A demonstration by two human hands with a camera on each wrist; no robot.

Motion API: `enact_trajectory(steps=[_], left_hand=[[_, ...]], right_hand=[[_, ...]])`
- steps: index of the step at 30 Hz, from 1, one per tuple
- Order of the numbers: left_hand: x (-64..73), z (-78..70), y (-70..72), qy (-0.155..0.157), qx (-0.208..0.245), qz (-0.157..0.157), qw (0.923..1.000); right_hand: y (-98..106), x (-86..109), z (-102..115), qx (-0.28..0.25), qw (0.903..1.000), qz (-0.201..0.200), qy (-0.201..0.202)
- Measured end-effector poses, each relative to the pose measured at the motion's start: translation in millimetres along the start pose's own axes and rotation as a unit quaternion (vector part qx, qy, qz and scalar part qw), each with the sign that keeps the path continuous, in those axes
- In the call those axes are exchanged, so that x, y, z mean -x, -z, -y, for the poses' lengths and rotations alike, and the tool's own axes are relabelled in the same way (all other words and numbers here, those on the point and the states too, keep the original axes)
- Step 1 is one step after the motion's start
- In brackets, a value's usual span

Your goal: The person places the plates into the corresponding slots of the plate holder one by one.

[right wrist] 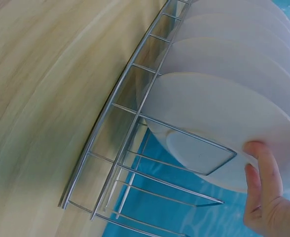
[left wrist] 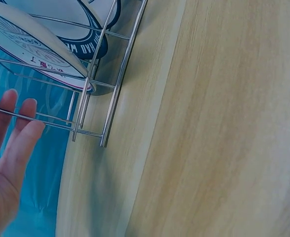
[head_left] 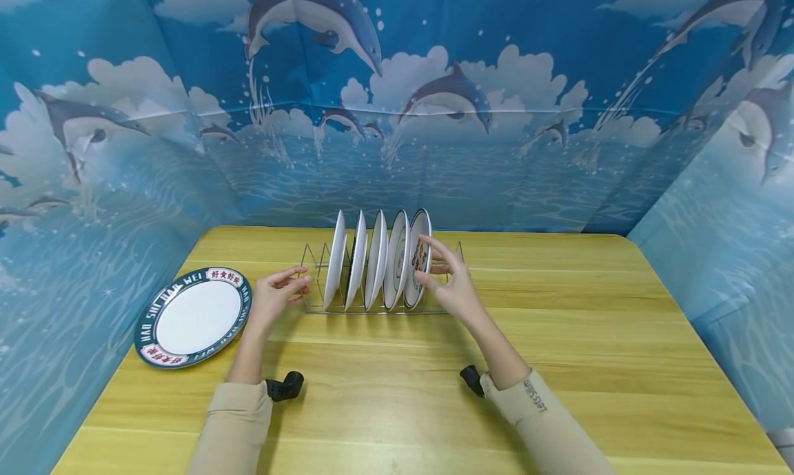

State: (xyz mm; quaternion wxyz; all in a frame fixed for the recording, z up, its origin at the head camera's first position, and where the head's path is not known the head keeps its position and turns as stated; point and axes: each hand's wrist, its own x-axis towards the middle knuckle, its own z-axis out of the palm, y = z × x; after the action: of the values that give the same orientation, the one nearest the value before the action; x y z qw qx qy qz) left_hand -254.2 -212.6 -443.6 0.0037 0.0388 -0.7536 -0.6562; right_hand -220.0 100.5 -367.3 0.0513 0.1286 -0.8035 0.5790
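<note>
A wire dish rack [head_left: 366,312] holds several plates upright. My left hand [head_left: 282,296] is at its left end, fingers at the end wire [left wrist: 56,126] with thumb and index close together there. At the other end, my right hand [head_left: 455,282] holds the rightmost plate [head_left: 424,221], thumb and index over its rim on the patterned side. In the right wrist view, fingers [right wrist: 266,170] touch that plate's white underside [right wrist: 209,118]; the thumb is out of sight. Left of the rack lies a larger plate [head_left: 198,316] with a dark green lettered rim.
The rack and the large plate stand on a wooden table [head_left: 571,351]. A blue dolphin-print curtain [head_left: 397,137] hangs behind the table and along both sides. Black wrist mounts [head_left: 284,387] sit at both sleeves.
</note>
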Motion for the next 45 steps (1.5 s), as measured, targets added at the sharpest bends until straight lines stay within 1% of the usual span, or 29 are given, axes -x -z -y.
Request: enact_trajectory(steps=[3,7,10,12,14,15,19,21,22,25,27,29,31,32,34,36,38,39,40,42,44,45], left_hand=[[-0.2,3.3,0.9,-0.005,0.011,0.002,0.9999],[-2.5,11.4,2.7,-0.028,0.022,0.004,0.9994],[-13.3,29.9,7.7,-0.051,0.051,0.018,0.9973],[-18.9,39.0,9.9,-0.056,0.067,0.025,0.9959],[-21.6,43.1,11.1,-0.057,0.077,0.031,0.9949],[-20.6,41.0,10.5,-0.052,0.074,0.030,0.9954],[-6.1,19.4,4.1,-0.040,0.045,0.013,0.9981],[0.4,10.6,1.4,-0.038,0.040,0.008,0.9985],[3.7,7.1,0.7,-0.040,0.037,0.011,0.9984],[10.2,4.0,2.3,-0.047,0.032,0.023,0.9981],[14.5,4.9,5.9,-0.054,0.013,0.029,0.9980],[19.8,5.7,11.3,-0.065,-0.003,0.033,0.9973],[25.6,6.8,17.7,-0.075,-0.005,0.029,0.9968],[29.0,6.6,21.3,-0.081,-0.005,0.026,0.9964],[35.6,6.3,29.2,-0.093,0.009,0.020,0.9954],[41.7,7.2,38.4,-0.108,0.021,0.011,0.9938],[47.0,10.4,48.4,-0.120,0.025,-0.003,0.9925],[48.4,14.0,54.6,-0.125,0.026,-0.007,0.9918],[48.4,20.5,62.0,-0.133,0.036,-0.010,0.9904],[47.0,36.9,77.3,-0.142,0.045,-0.027,0.9885],[44.8,55.0,93.7,-0.145,0.060,-0.043,0.9867],[43.9,64.0,102.1,-0.144,0.068,-0.051,0.9858]], right_hand=[[0,0.2,-2,-0.001,1.0000,0.000,0.006],[1,1.6,-4,0.004,0.9999,0.004,0.012],[1,2.6,-5,0.008,0.9999,0.009,0.012],[2,3.2,-5,0.009,0.9998,0.012,0.011],[2,3.5,-5,0.009,0.9998,0.013,0.010],[2,3.5,-5,0.009,0.9998,0.014,0.011],[1,3.2,-9,0.009,0.9996,0.014,0.021],[1,2.1,-16,0.012,0.9996,0.015,0.022],[0,1.6,-20,0.012,0.9996,0.016,0.020],[-1,0.7,-32,0.028,0.9994,0.013,0.018],[-3,1.2,-36,0.044,0.9987,-0.002,0.024],[-6,2.5,-36,0.056,0.9968,-0.033,0.046],[-9,4.3,-34,0.058,0.9919,-0.077,0.083],[-11,5.2,-32,0.058,0.9880,-0.099,0.103],[-15,6.9,-28,0.052,0.9767,-0.138,0.155],[-20,9.1,-24,0.042,0.9651,-0.157,0.206],[-27,11.7,-18,0.030,0.9561,-0.156,0.246],[-30,13.5,-14,0.024,0.9533,-0.149,0.262],[-34,16.3,-7,0.020,0.9519,-0.139,0.272],[-41,22.0,5,0.008,0.9544,-0.111,0.277],[-49,28.0,18,-0.006,0.9617,-0.078,0.263],[-53,30.9,23,-0.016,0.9669,-0.059,0.248]])
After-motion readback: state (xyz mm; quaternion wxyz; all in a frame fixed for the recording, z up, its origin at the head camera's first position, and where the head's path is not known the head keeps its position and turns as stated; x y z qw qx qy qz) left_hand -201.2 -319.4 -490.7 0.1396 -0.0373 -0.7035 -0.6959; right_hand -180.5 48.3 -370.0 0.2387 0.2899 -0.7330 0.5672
